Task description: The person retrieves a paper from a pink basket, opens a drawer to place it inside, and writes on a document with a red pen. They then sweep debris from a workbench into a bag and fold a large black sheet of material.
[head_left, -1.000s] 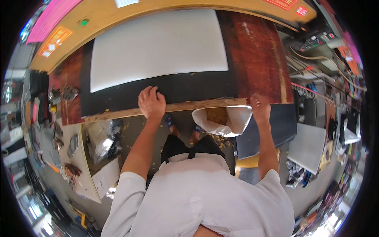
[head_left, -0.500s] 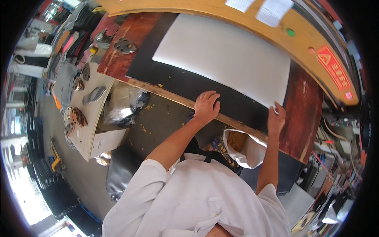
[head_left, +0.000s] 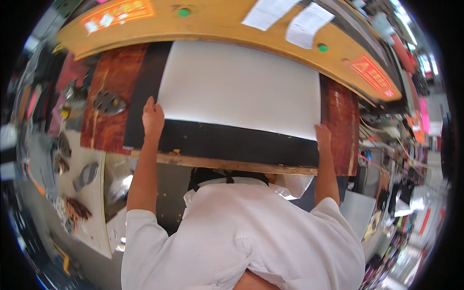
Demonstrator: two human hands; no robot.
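White sheet (head_left: 239, 89), lying flat across a larger black sheet (head_left: 227, 145) on a red-brown wooden table (head_left: 116, 72); a strip of black showing along the near side, scattered there with small yellowish scraps (head_left: 177, 151); far edge close up to a broad yellow beam (head_left: 222, 26). Left hand (head_left: 152, 116) at the near left corner of the white sheet — fingers bent, partly closed; cannot tell whether pinching the edge or merely resting beside it. Right hand (head_left: 322, 134) at the near right corner, fingers curled in toward the sheet; grip likewise impossible to make out. Farther left on the bare wood, a dark, rounded metal piece (head_left: 109, 103) with openings; on the beam, two white papers (head_left: 309, 25), two green buttons (head_left: 184, 12) and orange stickers (head_left: 118, 14); below the near wooden edge strip (head_left: 227, 165), toward the right, a white bag (head_left: 296, 183), partly hidden.
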